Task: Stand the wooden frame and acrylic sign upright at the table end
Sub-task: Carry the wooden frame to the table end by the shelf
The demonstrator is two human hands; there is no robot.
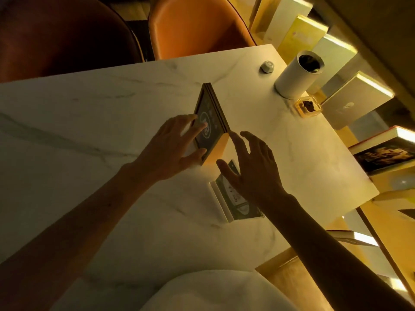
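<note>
The wooden frame (pixel 212 113) stands upright on the white marble table (pixel 89 122), its dark printed face turned toward the left. My left hand (pixel 170 149) rests on that face, thumb at the lower corner and fingers spread over the print. My right hand (pixel 251 167) hovers just right of the frame with fingers apart, its fingertip close to the frame's near edge and holding nothing. Below it the acrylic sign (pixel 235 203) sits on a white base, partly hidden by the right hand and wrist; whether it stands or lies flat I cannot tell.
A white cylinder (pixel 296 75), a small hexagonal white knob (pixel 266 66) and a clear little box with something brown (pixel 308 107) sit at the table's far right corner. An orange chair (pixel 197 28) and a dark chair (pixel 62 37) stand behind. Boxes and books line lit shelves on the right.
</note>
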